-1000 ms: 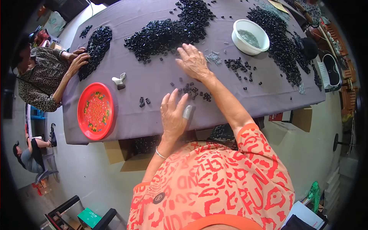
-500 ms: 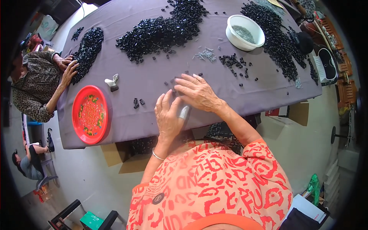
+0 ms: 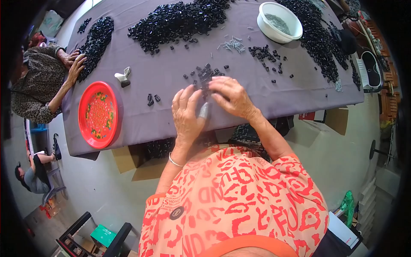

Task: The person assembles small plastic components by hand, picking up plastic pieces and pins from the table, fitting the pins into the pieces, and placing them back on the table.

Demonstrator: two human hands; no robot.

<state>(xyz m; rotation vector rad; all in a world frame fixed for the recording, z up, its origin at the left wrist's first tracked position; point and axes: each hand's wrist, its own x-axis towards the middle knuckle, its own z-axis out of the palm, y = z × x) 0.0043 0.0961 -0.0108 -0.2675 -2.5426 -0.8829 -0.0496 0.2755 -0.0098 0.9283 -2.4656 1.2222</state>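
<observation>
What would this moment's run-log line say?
left hand: beside small black pieces | right hand: at same pieces, thumb apart | nearby: red tray, white bowl

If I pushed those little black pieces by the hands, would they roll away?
The black pieces would probably scatter, since several lie apart. They look blocky, so they may tumble more than roll. Each looks small beside the right hand, so is likely light.

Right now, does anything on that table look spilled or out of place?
Mildly, yes. Small grey pins lie scattered on the cloth left of the white bowl, as if spilled, though I cannot tell whether they were put there. A few black pieces also sit apart, right of the red tray.
</observation>
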